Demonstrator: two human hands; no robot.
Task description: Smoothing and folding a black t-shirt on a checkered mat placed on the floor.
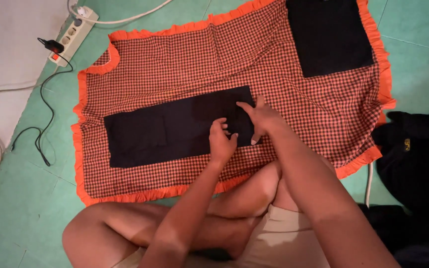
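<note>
From the head camera, looking straight down: a person sits cross-legged on a green floor [21,198], bare knees at the lower edge of the view. Spread flat on the floor in front of them is a red-and-black checked cloth [175,64] with an orange frilled border. A long black fabric strip [160,129] lies across the cloth's near half, running from near its left border to about its middle.

Both hands meet at the right end of that strip. The left hand [221,141] is curled, fingers bent down and pinching the strip's edge. The right hand [260,119] lies just beside it, touching it, fingers partly spread and pressed flat on the strip's right end, with the fingertips pointing toward the far-left; it presses rather than grips.

A second black fabric piece [328,34], squarer, lies on the cloth's far-right corner, well apart from the hands. Off the cloth, at the floor's far-left corner, a white power strip [73,32] lies with a black cable [45,124] trailing toward the near side. A heap of dark clothing [418,164] sits on the floor along the right edge.
</note>
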